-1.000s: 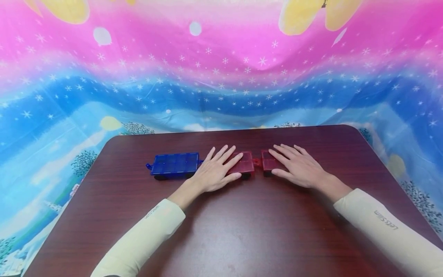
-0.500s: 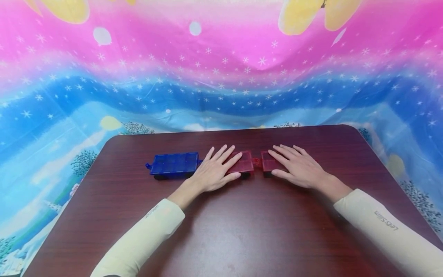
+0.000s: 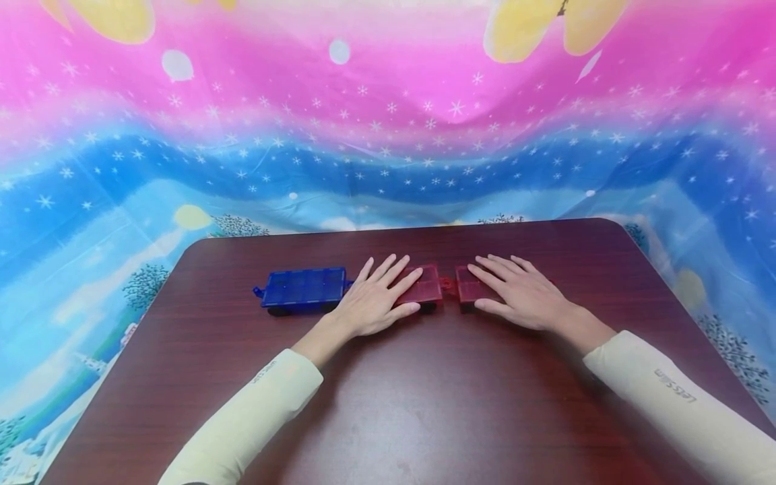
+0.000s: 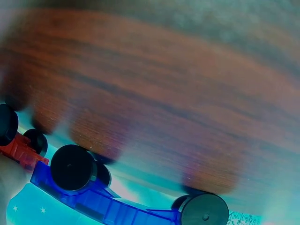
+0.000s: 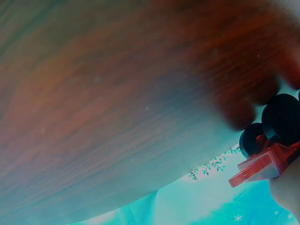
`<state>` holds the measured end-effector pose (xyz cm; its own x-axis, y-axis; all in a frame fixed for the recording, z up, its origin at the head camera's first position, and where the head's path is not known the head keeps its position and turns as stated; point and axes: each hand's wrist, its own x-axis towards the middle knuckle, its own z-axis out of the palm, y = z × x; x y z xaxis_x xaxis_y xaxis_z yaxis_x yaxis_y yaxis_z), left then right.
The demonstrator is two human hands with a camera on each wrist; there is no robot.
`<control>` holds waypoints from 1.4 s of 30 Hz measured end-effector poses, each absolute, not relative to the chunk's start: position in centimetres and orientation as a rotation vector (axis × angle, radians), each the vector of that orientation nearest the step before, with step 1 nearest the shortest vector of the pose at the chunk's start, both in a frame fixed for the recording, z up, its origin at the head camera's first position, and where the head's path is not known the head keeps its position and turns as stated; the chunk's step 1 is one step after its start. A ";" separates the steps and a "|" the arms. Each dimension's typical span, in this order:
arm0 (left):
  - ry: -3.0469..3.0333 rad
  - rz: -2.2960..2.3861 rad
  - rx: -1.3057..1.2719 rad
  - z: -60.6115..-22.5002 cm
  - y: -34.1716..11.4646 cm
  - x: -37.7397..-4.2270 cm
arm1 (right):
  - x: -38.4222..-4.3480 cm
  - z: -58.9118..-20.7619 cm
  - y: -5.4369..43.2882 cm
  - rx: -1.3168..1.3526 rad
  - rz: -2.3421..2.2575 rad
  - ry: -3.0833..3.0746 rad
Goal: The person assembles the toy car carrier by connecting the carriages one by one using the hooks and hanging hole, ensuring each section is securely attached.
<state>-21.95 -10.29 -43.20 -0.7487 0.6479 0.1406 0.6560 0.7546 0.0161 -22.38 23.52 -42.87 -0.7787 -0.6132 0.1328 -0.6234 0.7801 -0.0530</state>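
Note:
Three toy train cars with black wheels stand in a row on the table in the head view. At the left is a translucent blue car (image 3: pixel 305 287), a hitch sticking out at its left end. My left hand (image 3: pixel 372 303) rests with spread, straight fingers on the middle red car (image 3: pixel 426 283), hiding its left part. On the right red car (image 3: pixel 469 283) lies my right hand (image 3: pixel 520 288), also with straight fingers, covering most of it. A red hitch (image 3: pixel 447 285) spans the gap between the two red cars. The left wrist view shows the blue car's wheel (image 4: pixel 71 167) from low down.
A dark brown wooden table (image 3: pixel 388 397) with rounded far corners carries the cars. Behind it and along its sides hangs a printed cloth (image 3: pixel 388 121) in pink and blue with snowflakes. Both forearms wear pale sleeves (image 3: pixel 248 417).
Both hands stay on the red cars with the same spread fingers. The whole view shifts by a few pixels; the row of cars appears very slightly further left.

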 end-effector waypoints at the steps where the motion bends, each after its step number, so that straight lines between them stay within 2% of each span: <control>1: -2.823 -0.097 -1.055 -43.2 -10.3 -22.0 | -22.4 -42.9 23.5 0.998 0.144 -2.862; 42: -2.846 -0.094 -1.098 -43.0 -10.7 -22.2 | -22.4 -42.8 23.7 1.007 0.124 -2.876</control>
